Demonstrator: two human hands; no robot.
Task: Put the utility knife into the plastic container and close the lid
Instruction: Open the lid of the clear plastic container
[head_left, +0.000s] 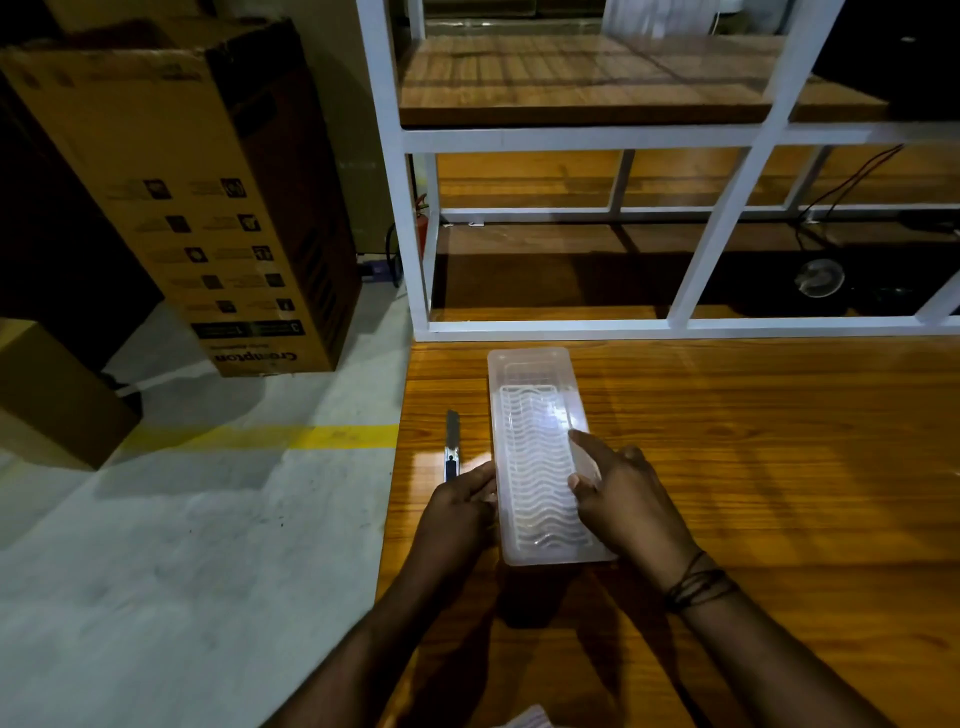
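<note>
A long translucent plastic container (535, 447) lies on the wooden table (753, 467), its lid with a wavy pattern on top. The utility knife (452, 446), slim and silver with a dark slider, lies on the table just left of the container, parallel to it. My left hand (462, 501) presses against the container's near left side, fingertips close to the knife's near end. My right hand (623, 499) grips the container's right edge, index finger stretched along the lid's rim. Whether the lid is fully seated cannot be told.
A white metal shelf frame (550, 137) with wooden boards stands at the table's far edge. The table's left edge runs close to the knife; beyond it is grey floor with a yellow line (311, 436). Cardboard boxes (197, 197) stand at the left.
</note>
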